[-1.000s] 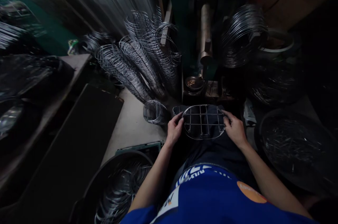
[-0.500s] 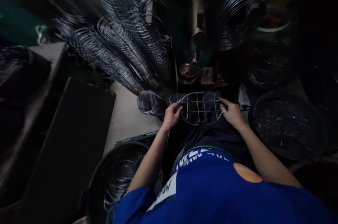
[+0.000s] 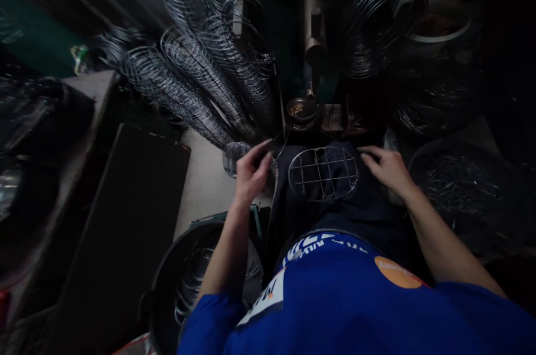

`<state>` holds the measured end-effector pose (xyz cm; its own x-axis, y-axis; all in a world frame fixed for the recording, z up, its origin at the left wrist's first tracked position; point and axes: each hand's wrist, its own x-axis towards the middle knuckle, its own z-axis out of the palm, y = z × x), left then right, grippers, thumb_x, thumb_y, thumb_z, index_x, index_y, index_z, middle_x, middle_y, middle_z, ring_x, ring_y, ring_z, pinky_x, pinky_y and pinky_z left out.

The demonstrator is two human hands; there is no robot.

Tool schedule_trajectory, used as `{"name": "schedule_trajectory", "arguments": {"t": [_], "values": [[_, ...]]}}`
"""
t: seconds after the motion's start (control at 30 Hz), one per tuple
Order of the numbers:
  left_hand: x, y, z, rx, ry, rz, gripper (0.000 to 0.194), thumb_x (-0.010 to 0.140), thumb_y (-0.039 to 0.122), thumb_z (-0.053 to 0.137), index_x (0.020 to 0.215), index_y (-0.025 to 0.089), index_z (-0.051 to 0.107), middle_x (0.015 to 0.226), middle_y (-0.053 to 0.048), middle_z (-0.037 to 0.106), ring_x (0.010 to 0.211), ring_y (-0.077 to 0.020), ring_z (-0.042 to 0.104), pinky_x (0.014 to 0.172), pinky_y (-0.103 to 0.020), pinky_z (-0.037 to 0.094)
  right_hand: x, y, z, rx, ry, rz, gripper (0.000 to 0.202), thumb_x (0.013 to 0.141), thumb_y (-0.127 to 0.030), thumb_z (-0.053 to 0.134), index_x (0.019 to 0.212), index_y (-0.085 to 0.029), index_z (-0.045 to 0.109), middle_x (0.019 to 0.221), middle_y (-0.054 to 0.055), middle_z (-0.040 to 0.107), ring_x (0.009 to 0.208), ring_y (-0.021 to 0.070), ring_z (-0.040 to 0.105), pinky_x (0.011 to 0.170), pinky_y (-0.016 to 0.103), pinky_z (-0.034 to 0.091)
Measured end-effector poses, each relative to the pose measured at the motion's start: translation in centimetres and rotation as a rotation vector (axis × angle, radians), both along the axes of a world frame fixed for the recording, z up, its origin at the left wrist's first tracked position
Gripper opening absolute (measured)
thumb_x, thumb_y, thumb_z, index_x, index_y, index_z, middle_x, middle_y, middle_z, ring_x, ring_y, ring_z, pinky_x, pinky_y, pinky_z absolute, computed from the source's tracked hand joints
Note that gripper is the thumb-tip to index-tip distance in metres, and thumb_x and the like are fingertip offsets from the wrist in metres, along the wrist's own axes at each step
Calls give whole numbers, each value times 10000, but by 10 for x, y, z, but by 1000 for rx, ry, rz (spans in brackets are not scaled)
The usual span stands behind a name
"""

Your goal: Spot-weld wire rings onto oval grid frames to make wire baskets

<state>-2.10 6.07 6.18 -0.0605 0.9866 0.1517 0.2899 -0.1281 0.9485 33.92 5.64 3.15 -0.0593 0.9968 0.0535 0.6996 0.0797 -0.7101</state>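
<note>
An oval wire rack (image 3: 323, 181), with crossing bars inside its rim, lies across my dark trousers (image 3: 293, 215) on my lap. Left of the rack is my left hand (image 3: 252, 173), its thumb and forefinger apart and no longer touching the rim. A thin curved wire (image 3: 283, 145) shows just beyond those fingertips; whether they touch it I cannot tell. My right hand (image 3: 387, 169) is off the rack's right end, forefinger and thumb parted, with nothing visible between them.
Tall stacks of wire rings (image 3: 180, 95) lean at the back left. A black tub (image 3: 157, 282) of wire rings stands at lower left, and a basin (image 3: 460, 182) of short wire pieces at right. A machine's metal shaft (image 3: 313, 25) rises ahead above a small bowl (image 3: 302, 109).
Both hands have let go of the oval wire rack and moved outward, the left to the left and the right to the right. The rack now rests on my lap.
</note>
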Motion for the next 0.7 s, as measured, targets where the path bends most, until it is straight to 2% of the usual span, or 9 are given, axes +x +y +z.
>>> {"name": "schedule_trajectory", "arguments": {"t": [0.1, 0.17, 0.2, 0.27, 0.33, 0.43, 0.57, 0.63, 0.7], "values": [[16, -8, 68, 95, -396, 48, 376, 881, 361, 706, 1230, 222, 720, 677, 16, 597, 503, -66, 469, 491, -182, 414, -18, 13, 43, 100, 227, 29, 570, 941, -475, 633, 1461, -252, 563, 1325, 92, 677, 965, 235, 713, 731, 331, 606], [32, -14, 92, 77, -596, 24, 360, 856, 361, 728, 1187, 220, 740, 598, 41, 501, 436, -41, 343, 413, -161, 304, -37, 15, 64, 102, 379, 126, 726, 933, -543, 640, 1570, -293, 397, 1404, 95, 614, 944, 213, 704, 674, 308, 605], [39, -16, 95, 41, -667, 15, 355, 840, 358, 740, 1166, 218, 749, 599, 42, 490, 430, -35, 314, 396, -159, 270, -45, 13, 71, 101, 421, 150, 739, 939, -554, 632, 1582, -305, 368, 1372, 93, 629, 897, 198, 700, 649, 300, 601], [48, -16, 84, -69, -735, 11, 362, 817, 343, 753, 1156, 217, 755, 629, 35, 509, 436, -29, 304, 389, -158, 241, -56, 6, 75, 111, 464, 97, 683, 968, -525, 603, 1574, -301, 383, 1193, 78, 700, 747, 163, 670, 574, 281, 573], [49, -14, 59, -214, -705, 0, 402, 810, 318, 754, 1197, 211, 742, 630, 38, 505, 453, -32, 325, 404, -159, 244, -58, 0, 69, 130, 476, -34, 610, 984, -469, 593, 1543, -283, 438, 997, 48, 726, 613, 140, 612, 496, 263, 525], [42, -9, 20, -410, -518, -99, 464, 825, 306, 732, 1273, 188, 707, 612, 42, 502, 496, -52, 394, 450, -167, 303, -52, -3, 51, 136, 374, -119, 412, 973, -407, 604, 1351, -249, 647, 981, 44, 747, 686, 160, 664, 604, 287, 571], [32, -2, -10, -306, -148, -135, 497, 820, 246, 684, 1315, 202, 681, 1046, -66, 723, 892, -158, 649, 762, -247, 526, -46, -2, 29, 165, 116, -105, 321, 978, -318, 540, 1201, -200, 737, 1117, 69, 770, 947, 221, 735, 896, 352, 585], [28, -2, -19, -260, -7, -104, 510, 820, 223, 656, 1329, 186, 667, 1231, -97, 705, 1108, -224, 642, 944, -325, 525, -46, -4, 21, 170, 40, -113, 340, 972, -290, 509, 1202, -184, 736, 1109, 77, 776, 961, 230, 745, 901, 348, 587], [26, -4, -26, -269, 68, -92, 468, 841, 231, 625, 1301, 161, 679, 1239, -112, 706, 1158, -247, 634, 1015, -369, 502, -46, -8, 14, 144, 13, -109, 353, 964, -272, 489, 1201, -182, 734, 1104, 74, 780, 965, 232, 750, 892, 345, 591]]}}
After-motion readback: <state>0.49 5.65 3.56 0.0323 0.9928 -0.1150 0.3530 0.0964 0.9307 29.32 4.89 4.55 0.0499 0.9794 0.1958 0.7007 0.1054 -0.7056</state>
